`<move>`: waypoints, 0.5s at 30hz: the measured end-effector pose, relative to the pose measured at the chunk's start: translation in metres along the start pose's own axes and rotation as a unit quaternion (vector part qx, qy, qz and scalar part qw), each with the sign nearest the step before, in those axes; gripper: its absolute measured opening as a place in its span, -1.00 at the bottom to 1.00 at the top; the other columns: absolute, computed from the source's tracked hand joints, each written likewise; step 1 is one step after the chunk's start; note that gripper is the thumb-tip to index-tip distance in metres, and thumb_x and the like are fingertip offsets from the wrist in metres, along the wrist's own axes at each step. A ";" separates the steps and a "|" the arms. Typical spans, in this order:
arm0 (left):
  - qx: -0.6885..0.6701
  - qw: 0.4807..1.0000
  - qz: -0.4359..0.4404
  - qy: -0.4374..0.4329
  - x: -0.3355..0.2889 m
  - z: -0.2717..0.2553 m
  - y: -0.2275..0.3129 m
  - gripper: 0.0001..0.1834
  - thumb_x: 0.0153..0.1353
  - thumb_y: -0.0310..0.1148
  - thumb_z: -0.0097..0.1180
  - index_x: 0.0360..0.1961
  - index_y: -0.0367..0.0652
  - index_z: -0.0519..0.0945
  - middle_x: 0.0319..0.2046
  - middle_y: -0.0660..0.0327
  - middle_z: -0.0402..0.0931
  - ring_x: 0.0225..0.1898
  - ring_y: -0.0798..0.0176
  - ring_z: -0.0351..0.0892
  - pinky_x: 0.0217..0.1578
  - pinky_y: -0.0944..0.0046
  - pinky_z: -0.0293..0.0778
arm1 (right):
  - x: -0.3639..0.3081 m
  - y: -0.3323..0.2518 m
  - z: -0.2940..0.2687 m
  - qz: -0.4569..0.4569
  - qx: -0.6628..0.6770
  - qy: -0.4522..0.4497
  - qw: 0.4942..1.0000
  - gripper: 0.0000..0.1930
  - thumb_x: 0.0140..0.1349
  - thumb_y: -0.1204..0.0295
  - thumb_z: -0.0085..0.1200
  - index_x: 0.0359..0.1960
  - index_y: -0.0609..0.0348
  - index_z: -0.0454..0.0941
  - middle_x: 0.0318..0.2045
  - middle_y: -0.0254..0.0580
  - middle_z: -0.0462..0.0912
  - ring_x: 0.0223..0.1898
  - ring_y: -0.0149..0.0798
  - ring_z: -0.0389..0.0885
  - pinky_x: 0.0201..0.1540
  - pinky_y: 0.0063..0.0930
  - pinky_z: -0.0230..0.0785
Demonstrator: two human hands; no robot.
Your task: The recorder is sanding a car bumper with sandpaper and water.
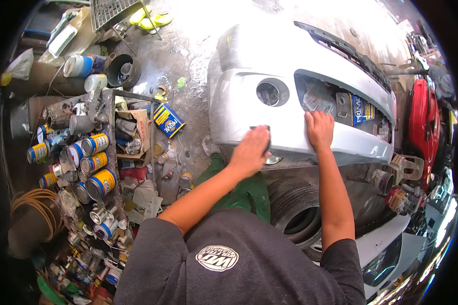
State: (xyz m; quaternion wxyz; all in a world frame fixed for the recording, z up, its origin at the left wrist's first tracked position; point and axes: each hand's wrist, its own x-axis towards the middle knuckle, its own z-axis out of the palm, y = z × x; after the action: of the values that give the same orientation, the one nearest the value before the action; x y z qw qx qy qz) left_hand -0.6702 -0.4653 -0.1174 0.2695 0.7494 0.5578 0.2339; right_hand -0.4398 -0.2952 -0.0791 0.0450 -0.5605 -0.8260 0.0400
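White bumper (286, 121) right ahead of me, beyond the green trousers (257, 195) of the person wearing my camera. My left hand (250, 148) is on the bumper's near edge, left of the big opening, a bit blurred. Fingers nearly straight and close together, holding a dark pad (268, 138), mostly covered; can't tell how tight. My right hand (320, 130) lies over the near rim of that opening, close to its left corner: fingers bent and side by side, tips hidden, so I can't tell how firmly it grips.

Round hole in the bumper beyond both hands. Through the opening I get a blue and yellow tin (362, 110), toward its right corner, with crumpled clear plastic (319, 96) to the left.

Tire (287, 192) below the bumper's near edge, between my two forearms. Another blue and yellow tin (169, 120) on the floor (188, 96), off the bumper's left end. Farther left, a cluttered bench (111, 109), paint cans (101, 184) along its right edge. Red car panel (421, 114) past the bumper's right end, plastic chair (411, 166) just this side of it.
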 end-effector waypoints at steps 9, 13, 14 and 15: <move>0.099 0.991 -0.075 -0.051 0.024 -0.087 -0.135 -0.36 0.30 -0.28 0.03 0.43 -0.10 0.33 0.46 0.07 0.22 0.45 -0.10 0.16 0.44 -0.09 0.09 | 0.002 -0.005 0.000 0.003 0.002 0.009 1.000 -0.59 0.41 0.02 0.00 -0.24 0.11 0.66 -0.22 -0.10 0.65 -0.04 0.00 0.55 0.31 0.00 0.15; 0.015 0.988 -0.043 -0.148 0.054 -0.113 -0.128 -0.42 0.23 -0.34 0.02 0.32 -0.13 0.46 0.37 0.09 0.37 0.38 -0.10 0.24 0.38 -0.03 0.20 | 0.000 0.000 0.001 0.013 0.014 0.021 1.000 -0.56 0.40 -0.02 0.01 -0.23 0.14 0.66 -0.21 -0.10 0.66 -0.04 0.00 0.56 0.33 0.00 0.16; -0.087 0.983 -0.065 -0.150 0.057 -0.111 -0.127 -0.43 0.21 -0.36 0.02 0.29 -0.15 0.49 0.34 0.11 0.41 0.36 -0.10 0.26 0.38 -0.01 0.21 | 0.000 0.000 -0.001 0.033 0.021 0.023 0.999 -0.56 0.40 -0.02 0.01 -0.23 0.14 0.66 -0.21 -0.10 0.66 -0.04 0.00 0.56 0.33 0.00 0.16; -0.187 0.966 -0.090 -0.153 0.061 -0.111 -0.126 -0.44 0.19 -0.37 0.03 0.26 -0.16 0.51 0.31 0.13 0.46 0.35 -0.10 0.29 0.38 0.02 0.22 | 0.002 0.000 -0.002 0.030 0.022 0.015 0.999 -0.55 0.39 -0.02 0.00 -0.23 0.14 0.66 -0.21 -0.09 0.66 -0.03 -0.01 0.56 0.34 0.00 0.15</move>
State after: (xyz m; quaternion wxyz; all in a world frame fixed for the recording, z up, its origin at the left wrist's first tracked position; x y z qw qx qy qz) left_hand -0.8157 -0.3614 -0.1156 0.5072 0.6590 0.5216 0.1908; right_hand -0.4404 -0.2936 -0.0772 0.0682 -0.5843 -0.8071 0.0514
